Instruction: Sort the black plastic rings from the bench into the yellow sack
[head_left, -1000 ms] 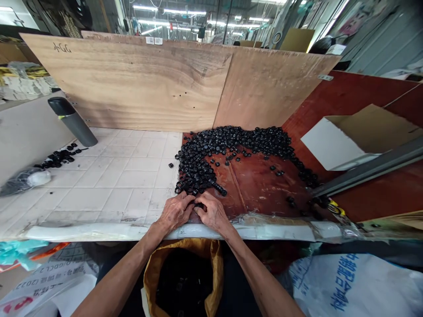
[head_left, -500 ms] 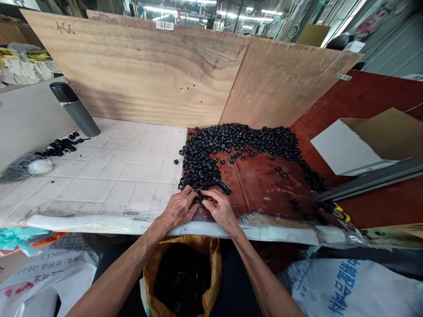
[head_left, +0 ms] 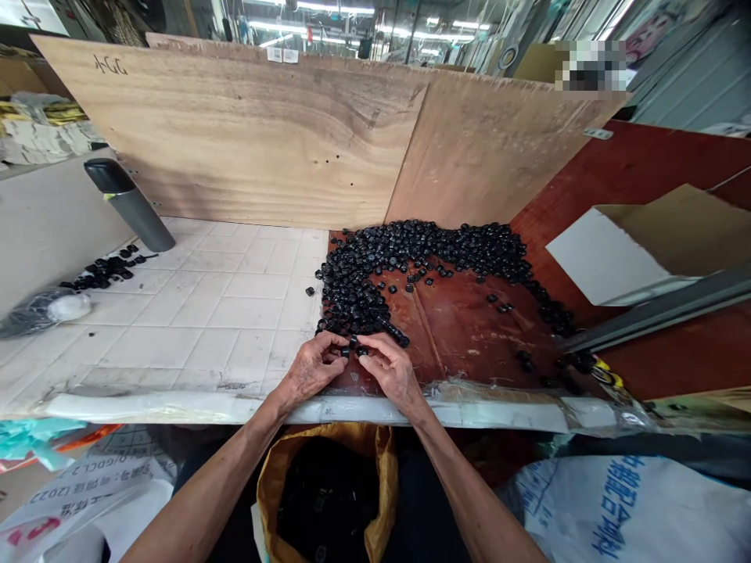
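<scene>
Small black ring-like plastic parts lie in a curved heap (head_left: pixel 411 242) on the red-brown board. At the heap's near end, my left hand (head_left: pixel 310 366) pinches one small black part (head_left: pixel 345 353) between thumb and fingers. Facing it, my right hand (head_left: pixel 392 371) is closed on another small black part (head_left: pixel 362 352). A further black piece shows between the fingertips of both hands. The exact shape of these parts is too small to tell. Below the table edge, a yellow-brown bag (head_left: pixel 386 485) stands open with dark pieces inside.
A grey bottle (head_left: pixel 141 211) stands at the left on the white-tiled surface, near scattered black parts (head_left: pixel 106 267) and a plastic bag (head_left: pixel 38 311). A wooden panel (head_left: pixel 264 141) closes the back. At right are an open carton (head_left: pixel 616 254) and a metal bar (head_left: pixel 657 317).
My fingers have shifted slightly, and the small black parts between them show more plainly. The view has tilted a little. The heap looks the same.
</scene>
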A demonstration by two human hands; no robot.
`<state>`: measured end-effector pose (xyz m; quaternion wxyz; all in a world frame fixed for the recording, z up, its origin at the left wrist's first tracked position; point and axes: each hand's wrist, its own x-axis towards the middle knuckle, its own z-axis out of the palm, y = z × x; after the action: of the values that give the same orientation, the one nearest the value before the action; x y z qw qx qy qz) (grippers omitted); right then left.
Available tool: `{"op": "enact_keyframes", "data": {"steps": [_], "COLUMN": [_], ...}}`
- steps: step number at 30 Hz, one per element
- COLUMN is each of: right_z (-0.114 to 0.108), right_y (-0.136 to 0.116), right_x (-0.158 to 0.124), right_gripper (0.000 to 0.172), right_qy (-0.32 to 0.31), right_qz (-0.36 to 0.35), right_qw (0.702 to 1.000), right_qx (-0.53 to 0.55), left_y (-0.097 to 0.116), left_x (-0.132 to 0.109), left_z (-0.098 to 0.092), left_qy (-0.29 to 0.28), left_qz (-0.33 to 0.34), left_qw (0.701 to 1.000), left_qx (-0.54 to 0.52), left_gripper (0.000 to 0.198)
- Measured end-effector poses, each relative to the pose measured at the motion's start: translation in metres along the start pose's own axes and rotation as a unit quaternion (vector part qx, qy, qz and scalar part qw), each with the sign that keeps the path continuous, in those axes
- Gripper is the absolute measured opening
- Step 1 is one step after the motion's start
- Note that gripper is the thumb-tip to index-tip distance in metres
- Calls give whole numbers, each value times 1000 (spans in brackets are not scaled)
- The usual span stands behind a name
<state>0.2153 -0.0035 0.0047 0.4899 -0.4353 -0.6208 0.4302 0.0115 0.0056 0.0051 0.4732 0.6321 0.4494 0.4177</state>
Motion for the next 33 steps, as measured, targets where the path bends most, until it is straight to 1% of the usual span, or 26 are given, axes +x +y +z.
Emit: {"op": "enact_keyframes", "data": {"steps": [3, 5, 9, 12, 14, 16, 18, 20, 24, 26, 29, 31, 33], "right_z": [1, 2, 2, 3, 4, 5, 7, 8, 7, 6, 4, 4, 4], "right_y": [0, 0, -3, -3, 0, 2, 4, 4, -1, -3, -5, -5, -5], "right_x": [0, 1, 1, 1, 0, -1, -2, -4, -6, -5, -2, -1, 0], "right_gripper": [21, 15, 13, 16, 17, 17, 16, 16, 17, 16, 12, 12, 14], "right_qy": [5, -2, -15, 1, 7, 6, 0, -11, -22, -22, -17, -12, -15], "right_qz": [-9, -29, -66, -55, -46, -46, -54, -68, -95, -105, -138, -160, -166], "right_qw": [1000, 1000, 996, 997, 997, 996, 994, 989, 980, 979, 977, 976, 976], "right_qx": [6, -6, -53, -54, -56, -70, -93, -128, -174, -171, -161, -148, -137], "left_y": [4, 7, 9, 7, 7, 8, 9, 10, 11, 11, 11, 11, 11], "left_x": [-1, -2, -4, -6, -6, -7, -7, -7, -7, -7, -7, -6, -6], "left_z": [1, 0, -1, -1, -1, -1, -1, -2, -1, -1, -1, -1, -1], "left_qy": [-21, -33, -37, -40, -38, -31, -28, -24, -18, -22, -24, -21, -16], "left_qz": [-33, -38, -30, -28, -6, 30, 60, 73, 82, 85, 82, 75, 67], "left_qw": [997, 996, 997, 998, 999, 999, 998, 997, 996, 996, 996, 996, 997], "left_qx": [-72, -80, -58, -46, -23, 6, 23, 26, 21, 17, 28, 38, 38], "left_gripper": [26, 27, 31, 31, 29, 25, 22, 21, 19, 18, 17, 18, 18]}}
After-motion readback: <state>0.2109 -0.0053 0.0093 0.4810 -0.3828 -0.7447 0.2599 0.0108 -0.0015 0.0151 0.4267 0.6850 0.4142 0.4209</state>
